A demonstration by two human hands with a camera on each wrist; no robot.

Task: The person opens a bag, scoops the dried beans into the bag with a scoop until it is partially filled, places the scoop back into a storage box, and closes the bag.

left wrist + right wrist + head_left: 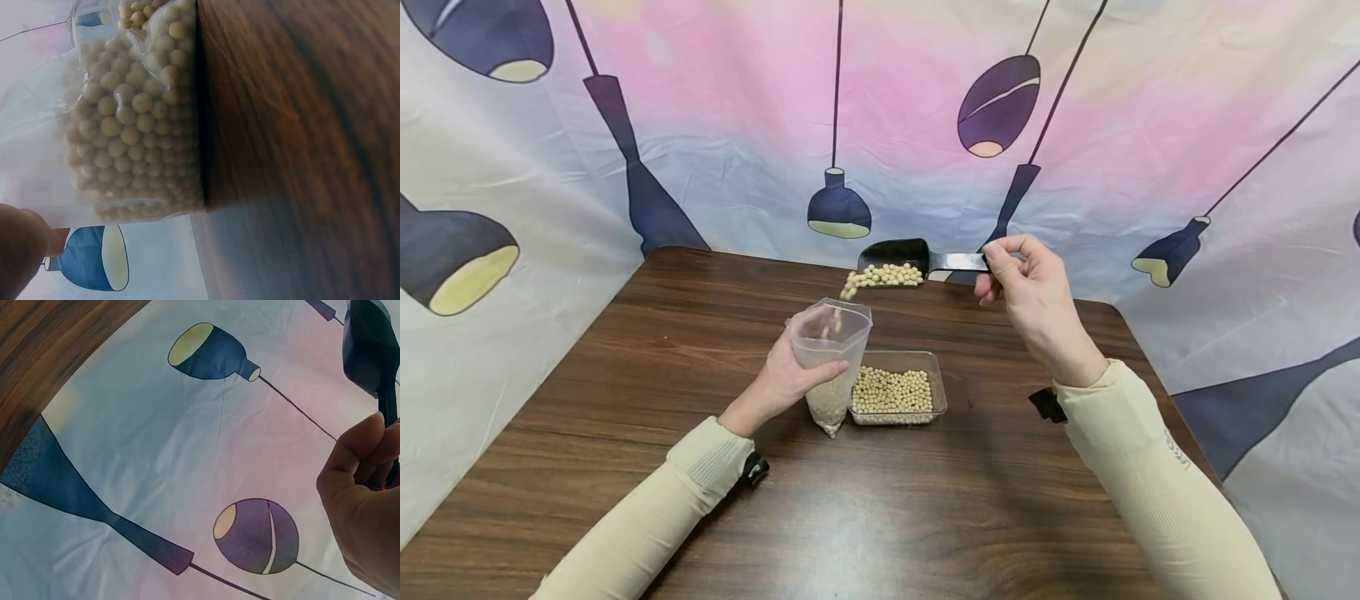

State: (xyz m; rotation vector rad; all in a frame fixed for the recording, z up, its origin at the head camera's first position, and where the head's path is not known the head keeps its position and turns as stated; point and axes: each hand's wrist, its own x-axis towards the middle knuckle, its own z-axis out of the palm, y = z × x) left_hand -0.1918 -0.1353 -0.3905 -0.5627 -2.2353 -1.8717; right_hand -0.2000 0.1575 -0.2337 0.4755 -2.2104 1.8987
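Observation:
My right hand (pixel 1037 296) grips the handle of a black scoop (pixel 898 250), held level above the table. Pale round soybeans (pixel 891 275) lie in the scoop, and some spill off its left lip. They fall into the open mouth of a clear plastic bag (pixel 850 333), which my left hand (pixel 790 371) holds around its upper part, thumb across the front. In the left wrist view, the lower part of the bag (pixel 131 131) is filled with soybeans and stands at the tabletop. The right wrist view shows the scoop (pixel 372 350) from below, in the curled fingers.
A clear rectangular container (pixel 942 387) holding more soybeans stands just right of the bag on the brown wooden table (pixel 880 508). Behind the table hangs a cloth (pixel 752 100) printed with lamps.

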